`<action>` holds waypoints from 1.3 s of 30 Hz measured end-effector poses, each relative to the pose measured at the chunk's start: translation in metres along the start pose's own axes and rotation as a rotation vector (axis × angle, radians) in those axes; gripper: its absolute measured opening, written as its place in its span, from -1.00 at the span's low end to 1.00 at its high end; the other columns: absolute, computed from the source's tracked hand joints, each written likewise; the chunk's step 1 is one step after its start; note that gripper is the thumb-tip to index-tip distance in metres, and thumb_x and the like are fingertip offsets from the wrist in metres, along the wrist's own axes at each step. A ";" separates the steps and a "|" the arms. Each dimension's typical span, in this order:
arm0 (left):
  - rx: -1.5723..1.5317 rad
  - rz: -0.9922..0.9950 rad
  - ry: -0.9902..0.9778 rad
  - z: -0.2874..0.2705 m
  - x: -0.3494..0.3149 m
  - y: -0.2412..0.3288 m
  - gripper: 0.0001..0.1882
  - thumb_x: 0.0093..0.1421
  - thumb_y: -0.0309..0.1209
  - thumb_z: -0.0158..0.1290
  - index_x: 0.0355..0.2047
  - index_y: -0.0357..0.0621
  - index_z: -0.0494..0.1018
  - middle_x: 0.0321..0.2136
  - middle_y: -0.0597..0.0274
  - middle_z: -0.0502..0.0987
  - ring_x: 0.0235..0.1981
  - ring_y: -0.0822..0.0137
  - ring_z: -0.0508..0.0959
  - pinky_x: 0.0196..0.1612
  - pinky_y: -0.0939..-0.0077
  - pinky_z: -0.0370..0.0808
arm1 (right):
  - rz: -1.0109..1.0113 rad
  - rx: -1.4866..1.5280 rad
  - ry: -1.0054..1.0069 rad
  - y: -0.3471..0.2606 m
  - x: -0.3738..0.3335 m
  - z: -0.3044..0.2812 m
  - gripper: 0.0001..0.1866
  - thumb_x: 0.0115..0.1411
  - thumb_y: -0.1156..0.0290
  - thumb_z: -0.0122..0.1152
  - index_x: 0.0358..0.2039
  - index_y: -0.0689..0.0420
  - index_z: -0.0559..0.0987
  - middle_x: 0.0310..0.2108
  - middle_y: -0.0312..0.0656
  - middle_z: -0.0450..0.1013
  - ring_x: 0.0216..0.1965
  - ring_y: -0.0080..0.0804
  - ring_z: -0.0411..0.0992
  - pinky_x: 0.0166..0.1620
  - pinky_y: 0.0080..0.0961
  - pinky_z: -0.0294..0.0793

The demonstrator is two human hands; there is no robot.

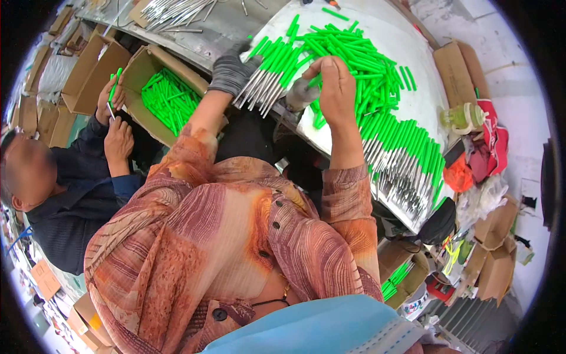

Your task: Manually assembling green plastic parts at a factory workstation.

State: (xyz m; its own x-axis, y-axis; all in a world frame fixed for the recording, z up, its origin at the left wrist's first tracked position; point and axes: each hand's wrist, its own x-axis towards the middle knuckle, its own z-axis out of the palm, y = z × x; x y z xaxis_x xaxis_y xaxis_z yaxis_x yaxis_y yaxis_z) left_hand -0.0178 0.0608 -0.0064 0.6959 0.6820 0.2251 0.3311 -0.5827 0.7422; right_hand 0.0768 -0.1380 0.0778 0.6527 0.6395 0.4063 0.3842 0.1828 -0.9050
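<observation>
My left hand (pixel 230 75), in a dark grey glove, is at the left end of a row of metal rods with green handles (pixel 272 69). Its fingers are dark and partly smeared, so their grip is unclear. My bare right hand (pixel 335 85) is raised over the table's near edge with its fingers curled together. A bit of green shows by the fingertips, but I cannot make out whether it is held. Just below them stands a grey cylindrical piece (pixel 299 95). Behind lies a heap of loose green handles (pixel 348 50).
More green-handled rods (pixel 407 156) lie in rows at the right on the white table (pixel 425 88). A cardboard box (pixel 134 109) of green pieces stands at my left. Beside it, a co-worker's hands (pixel 118 133) hold a green-handled rod. Bare metal rods (pixel 177 13) lie at the back left.
</observation>
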 end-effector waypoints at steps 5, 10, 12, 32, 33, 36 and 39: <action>0.476 -0.256 -0.254 -0.016 0.010 -0.020 0.20 -0.40 0.28 0.19 0.15 -0.22 0.04 -0.01 -0.13 0.33 0.03 0.01 0.34 0.06 0.30 0.29 | 0.030 0.012 0.008 0.001 -0.004 0.005 -0.71 0.25 0.30 -0.14 -0.40 0.26 0.44 -0.53 -0.19 0.44 -0.45 -0.51 0.39 -0.32 -0.57 0.36; 0.353 -0.224 -0.415 -0.005 0.012 -0.020 0.24 -0.56 0.24 0.27 0.09 -0.28 0.13 -0.02 -0.13 0.34 0.04 0.03 0.34 0.10 0.27 0.23 | -0.013 -0.032 0.195 0.013 -0.015 0.013 -0.67 0.23 0.23 -0.05 -0.19 0.25 0.44 -0.39 -0.15 0.47 -0.31 -0.53 0.40 -0.22 -0.57 0.34; 0.502 -0.292 -0.385 -0.002 0.012 -0.010 0.23 -0.56 0.23 0.28 0.09 -0.24 0.14 -0.01 -0.11 0.34 0.04 0.04 0.33 0.10 0.28 0.24 | 0.006 -0.163 0.120 0.020 -0.015 0.004 -0.67 0.23 0.23 -0.04 -0.16 0.24 0.41 -0.41 -0.16 0.47 -0.33 -0.54 0.40 -0.23 -0.58 0.34; 0.560 -0.295 -0.518 0.042 0.007 0.011 0.23 -0.27 0.02 0.21 0.22 -0.25 -0.31 0.05 -0.24 0.23 0.07 0.02 0.31 0.11 0.35 0.24 | 0.381 -1.514 0.628 0.023 -0.101 -0.308 -0.70 -0.04 0.46 -0.06 -0.26 0.25 0.45 -0.32 0.16 0.43 -0.28 0.10 0.40 -0.24 -0.12 0.38; 0.519 -0.287 -0.497 0.046 0.004 0.007 0.22 -0.26 0.01 0.21 0.22 -0.27 -0.30 0.04 -0.24 0.23 0.06 0.03 0.31 0.10 0.36 0.24 | 0.372 -1.506 0.620 0.032 -0.106 -0.318 -0.70 -0.04 0.46 -0.06 -0.26 0.25 0.45 -0.32 0.16 0.43 -0.28 0.10 0.40 -0.24 -0.12 0.38; 0.523 -0.345 -0.477 0.056 0.002 0.010 0.18 -0.26 0.02 0.16 0.21 -0.30 -0.26 0.06 -0.26 0.21 0.08 0.02 0.28 0.13 0.39 0.20 | 0.546 -1.637 0.500 0.050 -0.114 -0.336 -0.75 -0.04 0.44 -0.06 -0.32 0.17 0.48 -0.36 0.11 0.45 -0.29 0.07 0.42 -0.26 -0.10 0.39; 0.464 -0.317 -0.400 0.053 0.005 -0.009 0.13 -0.28 -0.02 0.17 0.22 -0.22 -0.17 0.10 -0.24 0.15 0.13 0.01 0.21 0.16 0.36 0.16 | 0.521 -1.563 0.500 0.051 -0.119 -0.334 -0.69 -0.01 0.41 -0.09 -0.23 0.05 0.50 -0.32 0.05 0.46 -0.28 0.05 0.43 -0.26 -0.12 0.40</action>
State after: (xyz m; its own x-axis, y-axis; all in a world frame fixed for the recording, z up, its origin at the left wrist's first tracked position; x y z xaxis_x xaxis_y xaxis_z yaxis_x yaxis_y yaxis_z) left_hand 0.0162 0.0459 -0.0448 0.6729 0.6870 -0.2744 0.7337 -0.5722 0.3665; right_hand 0.2369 -0.4546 0.0254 0.9126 0.0588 0.4045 0.1063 -0.9897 -0.0960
